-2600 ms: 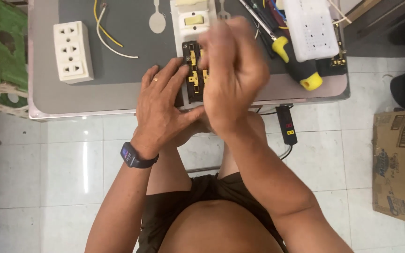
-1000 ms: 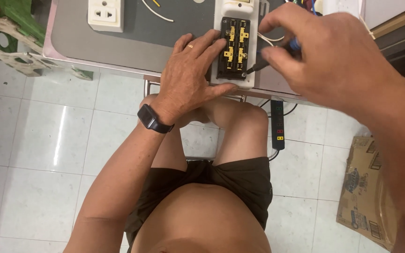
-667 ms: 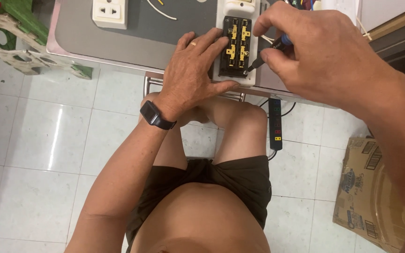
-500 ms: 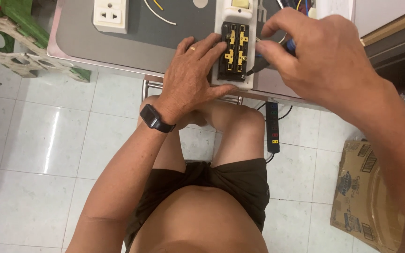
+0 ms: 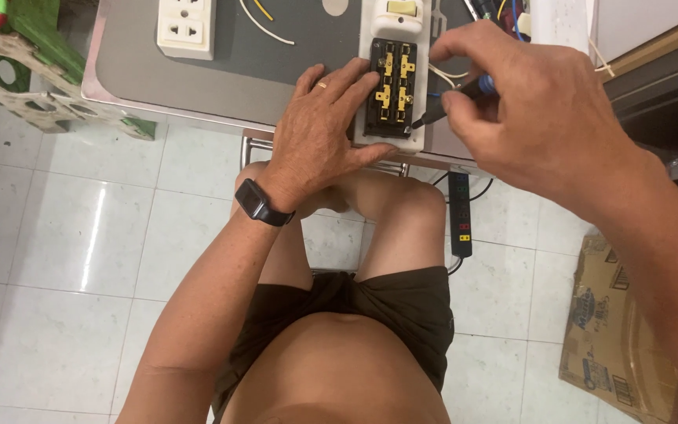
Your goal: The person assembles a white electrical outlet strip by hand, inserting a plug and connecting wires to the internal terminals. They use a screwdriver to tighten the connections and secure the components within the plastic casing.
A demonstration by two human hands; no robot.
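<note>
Leftmost, a white socket block (image 5: 187,27) lies on the grey table (image 5: 143,71) with a loose white wire (image 5: 264,27) beside it, well apart from the hands. Nearer the middle, the left hand (image 5: 319,129), ring and dark wristwatch (image 5: 260,202) on, lies flat with fingers spread, pressing on the opened socket housing (image 5: 392,86), whose black inside with brass contacts faces up at the table's near edge. Further right, the right hand (image 5: 543,118) pinches a dark screwdriver (image 5: 453,106), tip at the housing's lower right corner; a black power strip (image 5: 460,213) and a cardboard box (image 5: 614,330) lie on the floor below.
</note>
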